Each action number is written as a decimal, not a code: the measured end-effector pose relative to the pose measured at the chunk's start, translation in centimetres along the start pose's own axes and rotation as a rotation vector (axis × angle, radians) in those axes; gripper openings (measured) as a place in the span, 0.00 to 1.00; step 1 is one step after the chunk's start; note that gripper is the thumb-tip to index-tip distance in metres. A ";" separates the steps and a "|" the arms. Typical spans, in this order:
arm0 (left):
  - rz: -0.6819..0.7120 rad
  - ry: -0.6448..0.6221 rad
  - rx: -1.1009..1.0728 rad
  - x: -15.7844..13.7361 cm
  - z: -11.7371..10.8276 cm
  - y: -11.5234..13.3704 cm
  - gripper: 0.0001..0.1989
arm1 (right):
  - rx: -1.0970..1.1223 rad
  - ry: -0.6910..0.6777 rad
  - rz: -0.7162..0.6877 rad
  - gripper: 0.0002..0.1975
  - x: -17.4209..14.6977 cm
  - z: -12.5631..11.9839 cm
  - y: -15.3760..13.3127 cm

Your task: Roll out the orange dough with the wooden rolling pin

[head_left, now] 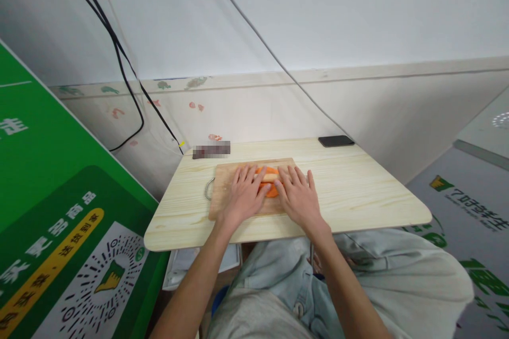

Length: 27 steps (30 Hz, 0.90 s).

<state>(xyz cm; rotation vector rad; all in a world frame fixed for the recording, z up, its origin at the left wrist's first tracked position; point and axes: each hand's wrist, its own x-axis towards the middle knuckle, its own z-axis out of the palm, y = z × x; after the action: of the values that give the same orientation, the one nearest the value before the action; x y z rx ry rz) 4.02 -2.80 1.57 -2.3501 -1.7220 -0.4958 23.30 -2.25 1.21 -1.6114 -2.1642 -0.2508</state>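
Observation:
On the wooden cutting board (pixel 225 198) lies a flattened orange piece (pixel 272 190) that looks like dough or clay. A pale wooden rolling pin (pixel 271 177) rests across it, its ends largely covered by my hands. My left hand (pixel 247 190) lies flat over the pin's left part, fingers stretched forward. Over the right part, my right hand (pixel 297 190) is laid flat with its fingers spread. Neither hand wraps around the pin. Between the two thumbs and index fingers, the orange piece shows above and below the pin.
The board lies on a pale wood-grain table (pixel 358 196) against a wall. A metal handle (pixel 208 189) sticks out at the board's left. A black phone (pixel 336 141) lies at the back right, a pixelated dark object (pixel 211 150) at the back left. A green panel (pixel 79 196) stands left.

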 end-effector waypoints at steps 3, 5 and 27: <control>-0.033 -0.007 -0.005 2.5 0.2 -0.2 0.30 | -0.010 -0.043 0.028 0.29 2.9 0.3 0.3; -0.051 -0.006 -0.005 3.2 0.3 -0.2 0.30 | -0.011 -0.067 0.036 0.28 3.8 0.4 0.4; 0.041 0.124 0.004 -4.0 0.4 1.1 0.33 | 0.002 -0.164 0.044 0.30 3.0 -0.7 -0.9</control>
<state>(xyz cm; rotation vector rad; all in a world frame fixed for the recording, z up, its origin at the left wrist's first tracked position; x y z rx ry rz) 4.04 -6.54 -0.28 -2.2946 -1.6155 -0.6163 21.89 -0.22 3.21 -1.7304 -2.2443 -0.1070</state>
